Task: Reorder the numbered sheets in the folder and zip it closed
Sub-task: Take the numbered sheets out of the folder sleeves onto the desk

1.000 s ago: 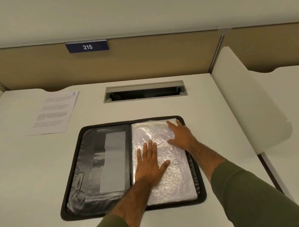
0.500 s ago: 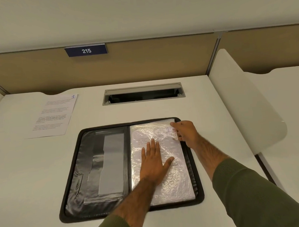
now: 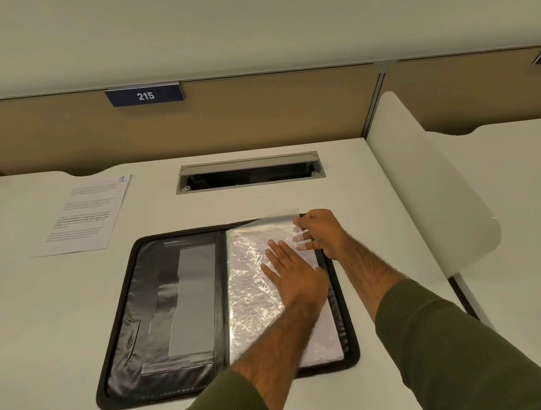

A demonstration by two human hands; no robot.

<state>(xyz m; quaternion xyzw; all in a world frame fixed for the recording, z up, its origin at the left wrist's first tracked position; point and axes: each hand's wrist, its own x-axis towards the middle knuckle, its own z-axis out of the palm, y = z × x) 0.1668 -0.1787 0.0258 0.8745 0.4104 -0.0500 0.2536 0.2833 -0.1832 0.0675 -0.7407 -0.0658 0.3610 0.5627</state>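
Risk: slick sleeve may slip from the pinch of the right hand, or crease at the corner, because the left hand pins the same stack flat; several sleeves could lift together. Right hand fingers curl on the raised far-right corner; left hand lies flat, fingers straight. The folder lies open on the table: black, rectangular, zip-edged, shiny lining. Sleeves clear, crinkly, glossy. The sheet marked 1 sits apart, far left, matte paper.
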